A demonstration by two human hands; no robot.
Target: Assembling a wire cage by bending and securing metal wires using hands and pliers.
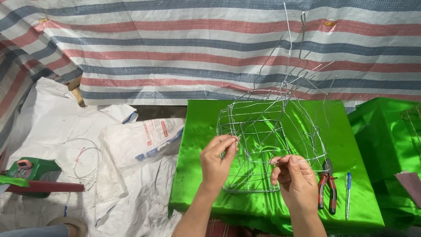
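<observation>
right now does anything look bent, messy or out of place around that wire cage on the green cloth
The wire frame is lopsided, with loose strands sticking up unevenly from its top. The left hand and right hand each pinch a wire on it. Pliers and a pen lie neatly beside it.

backdrop: striped tarp (175, 48) — red, blue and white bands — hanging behind the green cloth-covered table (197, 175)
right of table: second green-draped surface (381, 131), just beside it
left of table: white sacks and sheeting (57, 114) spread over the floor
far left of table: green stool (33, 169)
light: even, soft
</observation>
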